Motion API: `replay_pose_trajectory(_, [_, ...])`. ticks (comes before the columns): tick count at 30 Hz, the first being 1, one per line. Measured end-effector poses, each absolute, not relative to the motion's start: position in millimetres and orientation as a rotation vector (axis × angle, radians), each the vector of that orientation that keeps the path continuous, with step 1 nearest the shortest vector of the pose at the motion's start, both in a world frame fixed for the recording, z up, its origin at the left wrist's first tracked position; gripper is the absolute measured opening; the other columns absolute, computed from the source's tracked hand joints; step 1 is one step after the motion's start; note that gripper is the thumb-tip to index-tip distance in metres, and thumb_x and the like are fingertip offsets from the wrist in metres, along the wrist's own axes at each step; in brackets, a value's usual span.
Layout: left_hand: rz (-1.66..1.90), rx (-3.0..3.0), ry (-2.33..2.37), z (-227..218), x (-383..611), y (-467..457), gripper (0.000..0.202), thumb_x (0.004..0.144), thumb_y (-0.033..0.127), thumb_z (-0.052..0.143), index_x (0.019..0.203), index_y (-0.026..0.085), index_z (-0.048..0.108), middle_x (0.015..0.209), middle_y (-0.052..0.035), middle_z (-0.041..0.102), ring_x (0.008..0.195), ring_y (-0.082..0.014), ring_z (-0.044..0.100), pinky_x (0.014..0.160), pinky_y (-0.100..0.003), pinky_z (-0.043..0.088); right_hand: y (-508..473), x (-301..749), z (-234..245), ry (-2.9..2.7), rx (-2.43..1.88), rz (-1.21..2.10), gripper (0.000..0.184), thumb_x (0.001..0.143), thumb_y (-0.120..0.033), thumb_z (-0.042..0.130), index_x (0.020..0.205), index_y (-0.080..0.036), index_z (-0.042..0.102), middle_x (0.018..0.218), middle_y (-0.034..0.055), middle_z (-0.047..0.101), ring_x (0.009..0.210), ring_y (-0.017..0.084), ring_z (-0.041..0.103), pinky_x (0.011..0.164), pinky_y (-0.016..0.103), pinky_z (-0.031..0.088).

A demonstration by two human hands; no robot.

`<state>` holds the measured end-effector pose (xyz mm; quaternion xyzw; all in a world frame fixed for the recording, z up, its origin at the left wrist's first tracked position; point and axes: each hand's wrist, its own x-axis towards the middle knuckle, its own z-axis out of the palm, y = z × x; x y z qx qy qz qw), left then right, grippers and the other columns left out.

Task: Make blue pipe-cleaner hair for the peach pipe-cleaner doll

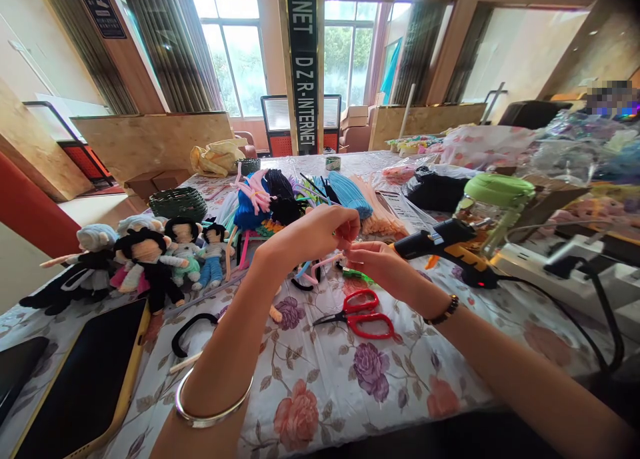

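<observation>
My left hand is closed in a pinch above the middle of the table, its wrist bent over. Just below and to the right, my right hand pinches with its fingertips close to those of the left. What lies between the fingers is too small to make out. A bent pink pipe cleaner reaches up to the fingertips; whether it is held I cannot tell. Red-handled scissors lie on the flowered tablecloth under my hands. Beyond my right fingers sits a black and yellow glue gun, its red light lit.
Pipe cleaner dolls sit at left behind a yellow-cased phone. Bundles of blue pipe cleaners and peach pipe cleaners lie behind my hands. At right are a green-topped stand, a white power strip and cables.
</observation>
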<state>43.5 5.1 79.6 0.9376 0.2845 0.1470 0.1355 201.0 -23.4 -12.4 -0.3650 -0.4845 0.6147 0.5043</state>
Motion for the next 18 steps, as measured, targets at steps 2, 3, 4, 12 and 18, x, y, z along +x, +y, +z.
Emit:
replay_pose_trajectory(2, [0.444, 2.701, 0.852, 81.0, 43.8, 3.7, 0.017, 0.067, 0.008, 0.049, 0.078, 0.016, 0.059, 0.074, 0.0003, 0.061, 0.067, -0.0099, 0.052, 0.061, -0.022, 0.038, -23.2, 201.5, -13.3, -1.166, -0.878, 1.476, 0.021, 0.056, -0.034, 0.081, 0.07, -0.02, 0.074, 0.073, 0.0001, 0.063, 0.067, 0.01, 0.053, 0.07, 0.028, 0.041])
replay_pose_trajectory(3, [0.458, 2.694, 0.881, 81.9, 43.7, 2.9, 0.017, 0.068, 0.009, 0.049, 0.079, 0.015, 0.06, 0.074, 0.0001, 0.061, 0.068, -0.0098, 0.052, 0.061, -0.022, 0.038, -23.2, 201.8, -13.6, -1.167, -0.873, 1.474, 0.02, 0.057, -0.034, 0.081, 0.07, -0.02, 0.074, 0.074, -0.0001, 0.063, 0.067, 0.01, 0.053, 0.07, 0.027, 0.04])
replay_pose_trajectory(4, [0.468, 2.686, 0.919, 82.9, 43.6, 1.8, 0.017, 0.069, 0.009, 0.05, 0.081, 0.015, 0.061, 0.074, -0.0002, 0.061, 0.068, -0.0097, 0.052, 0.061, -0.022, 0.037, -23.3, 202.0, -13.8, -1.171, -0.865, 1.471, 0.018, 0.058, -0.033, 0.08, 0.07, -0.021, 0.074, 0.075, -0.0004, 0.063, 0.068, 0.009, 0.053, 0.07, 0.027, 0.04])
replay_pose_trajectory(12, [0.3, 2.725, 1.143, 87.2, 44.6, -2.2, 0.017, 0.075, 0.022, 0.054, 0.074, 0.014, 0.069, 0.063, -0.0007, 0.063, 0.06, -0.0095, 0.049, 0.06, -0.025, 0.033, -25.6, 201.7, -12.8, -1.174, -0.844, 1.445, 0.018, 0.062, -0.031, 0.079, 0.077, -0.022, 0.076, 0.08, -0.0012, 0.064, 0.071, 0.008, 0.053, 0.071, 0.024, 0.04])
replay_pose_trajectory(18, [0.229, 2.746, 1.182, 84.7, 46.6, -1.5, 0.018, 0.074, 0.022, 0.053, 0.071, 0.014, 0.069, 0.062, -0.0019, 0.064, 0.06, -0.0102, 0.049, 0.06, -0.025, 0.032, -26.8, 201.0, -10.8, -1.216, -0.872, 1.41, 0.022, 0.062, -0.034, 0.078, 0.078, -0.02, 0.075, 0.082, 0.0004, 0.065, 0.074, 0.01, 0.055, 0.072, 0.025, 0.04])
